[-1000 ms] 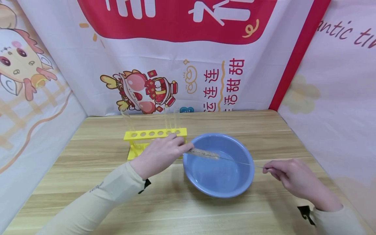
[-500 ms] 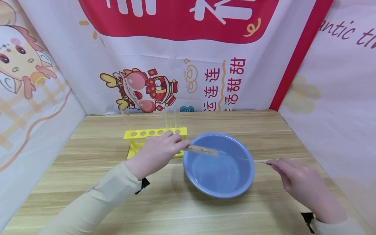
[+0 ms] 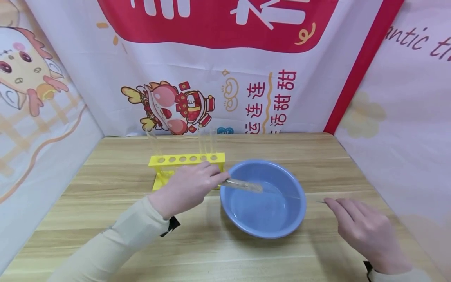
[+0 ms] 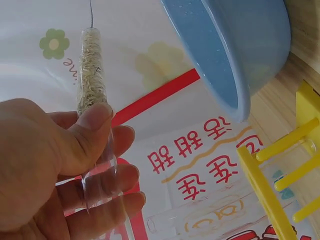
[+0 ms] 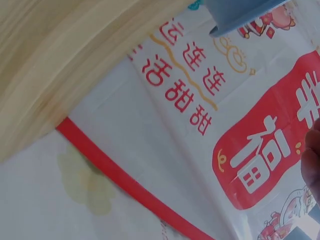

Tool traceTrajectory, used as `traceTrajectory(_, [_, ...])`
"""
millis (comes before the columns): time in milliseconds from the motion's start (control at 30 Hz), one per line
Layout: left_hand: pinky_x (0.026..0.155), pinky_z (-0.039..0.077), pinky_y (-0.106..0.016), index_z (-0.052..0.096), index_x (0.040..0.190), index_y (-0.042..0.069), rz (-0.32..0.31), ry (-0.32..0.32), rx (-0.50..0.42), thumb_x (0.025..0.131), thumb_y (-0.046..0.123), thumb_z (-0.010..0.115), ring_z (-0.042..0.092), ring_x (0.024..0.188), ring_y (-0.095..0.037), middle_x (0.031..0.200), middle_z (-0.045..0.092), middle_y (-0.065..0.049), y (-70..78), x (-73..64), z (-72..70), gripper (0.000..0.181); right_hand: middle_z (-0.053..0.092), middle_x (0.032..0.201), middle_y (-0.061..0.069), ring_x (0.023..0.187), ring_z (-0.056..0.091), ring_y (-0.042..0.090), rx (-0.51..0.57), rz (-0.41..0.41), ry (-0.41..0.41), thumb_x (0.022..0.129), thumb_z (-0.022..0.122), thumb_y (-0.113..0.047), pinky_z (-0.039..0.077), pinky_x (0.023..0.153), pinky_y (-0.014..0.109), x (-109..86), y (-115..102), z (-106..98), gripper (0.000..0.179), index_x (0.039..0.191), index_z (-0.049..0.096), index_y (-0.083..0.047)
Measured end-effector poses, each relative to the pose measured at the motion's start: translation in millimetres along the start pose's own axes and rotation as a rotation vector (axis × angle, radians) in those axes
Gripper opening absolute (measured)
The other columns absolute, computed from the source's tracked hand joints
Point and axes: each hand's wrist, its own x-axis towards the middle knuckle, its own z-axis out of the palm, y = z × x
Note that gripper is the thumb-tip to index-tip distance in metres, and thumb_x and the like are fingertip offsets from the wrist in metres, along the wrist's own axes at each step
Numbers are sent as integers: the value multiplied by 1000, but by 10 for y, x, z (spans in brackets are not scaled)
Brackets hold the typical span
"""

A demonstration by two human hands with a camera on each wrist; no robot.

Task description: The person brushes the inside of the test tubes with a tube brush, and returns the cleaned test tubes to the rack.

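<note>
My left hand (image 3: 190, 188) holds a clear glass test tube (image 3: 243, 185) tilted over the blue basin. In the left wrist view the thumb presses the tube (image 4: 100, 172) against the fingers. Pale bristles of a test tube brush (image 4: 91, 65) fill the tube's mouth end, and its thin wire handle (image 4: 91, 14) comes out of the opening. Right of the basin, my right hand (image 3: 366, 231) pinches the far end of that wire between thumb and fingers. Only a sliver of the right hand's fingers (image 5: 312, 162) shows in the right wrist view.
The blue basin (image 3: 260, 209), with water in it, stands mid-table. Behind the left hand is a yellow test tube rack (image 3: 186, 159); one tube (image 3: 154, 143) leans at its left end and others (image 3: 213, 141) stand at its right. Printed cloth (image 3: 211, 62) walls off the wooden table.
My right hand has shifted slightly right and turned, still pinching the brush's wire. My left hand stays nearly in place; the tube's tilt has varied a little.
</note>
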Motion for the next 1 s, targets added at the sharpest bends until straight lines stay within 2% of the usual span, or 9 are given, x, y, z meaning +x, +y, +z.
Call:
traceTrajectory(100, [66,58,-27,68,124,12,3,-7,-1,84,7,79,65,86,-18,100,69,-5,19,20,6,42,60,66,14,41,46,28,-2,23,38,84,40,9,37,31,40,-5,-17,29,28,87,68,6])
traceTrajectory(300, [66,57,-25,68,124,12,-6,-15,-25,84,6,79,65,85,-16,99,69,-5,37,37,28,42,59,64,15,39,45,30,-89,36,104,81,42,10,33,29,40,-31,4,71,27,84,69,4])
traceTrajectory(567, [65,57,-25,68,123,12,-9,-9,-15,85,5,78,65,85,-17,99,69,-5,49,41,56,40,58,63,15,39,46,30,-89,22,98,83,44,8,33,29,40,-23,-7,73,24,82,68,5])
traceTrajectory(767, [68,58,-27,68,124,11,-8,1,-24,85,5,78,66,88,-18,102,70,-6,88,47,65,40,55,62,14,38,41,26,-45,1,57,80,39,10,29,29,36,38,-54,54,26,83,65,6])
traceTrajectory(1000, [69,59,-30,68,123,9,29,36,19,88,7,76,67,91,-21,106,69,-9,129,124,82,36,53,63,13,39,36,23,59,10,-83,78,33,11,31,29,33,90,-81,70,31,84,63,8])
